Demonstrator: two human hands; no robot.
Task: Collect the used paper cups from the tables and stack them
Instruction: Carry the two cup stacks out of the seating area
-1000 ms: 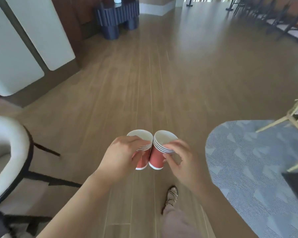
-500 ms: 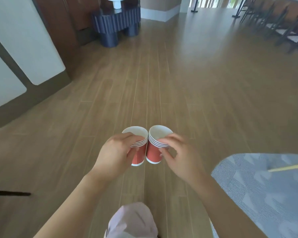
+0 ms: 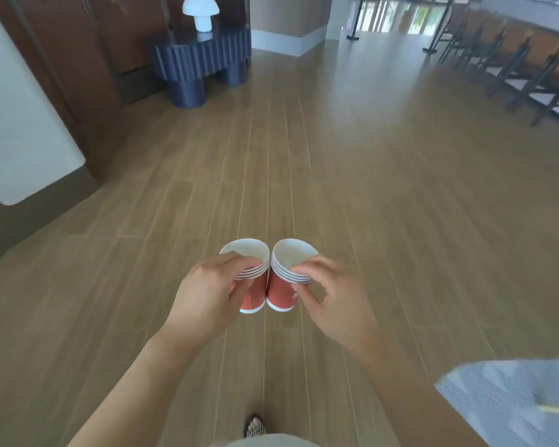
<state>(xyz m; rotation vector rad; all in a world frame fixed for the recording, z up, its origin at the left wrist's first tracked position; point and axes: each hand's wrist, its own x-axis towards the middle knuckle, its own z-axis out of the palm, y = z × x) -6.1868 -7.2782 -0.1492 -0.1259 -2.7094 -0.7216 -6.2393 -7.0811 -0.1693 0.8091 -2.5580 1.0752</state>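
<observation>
I carry two short stacks of red paper cups with white rims, side by side and touching, above the wooden floor. My left hand (image 3: 207, 295) grips the left cup stack (image 3: 250, 272) near its rims. My right hand (image 3: 331, 298) pinches the right cup stack (image 3: 288, 275) at the rims with thumb and fingers. Both stacks are upright with their white insides showing. My fingers hide part of each stack's side.
Open wooden floor (image 3: 352, 175) stretches ahead. A dark blue fluted side table (image 3: 204, 59) with a white mushroom lamp (image 3: 201, 12) stands far left. Dark chairs (image 3: 523, 66) line the far right. A grey-blue rug (image 3: 517, 401) lies at lower right, a wall panel (image 3: 17, 124) at left.
I have walked forward: the white chair at left and the rug have slid back out of view, the blue table is nearer. Both hands keep the same hold on the cup stacks.
</observation>
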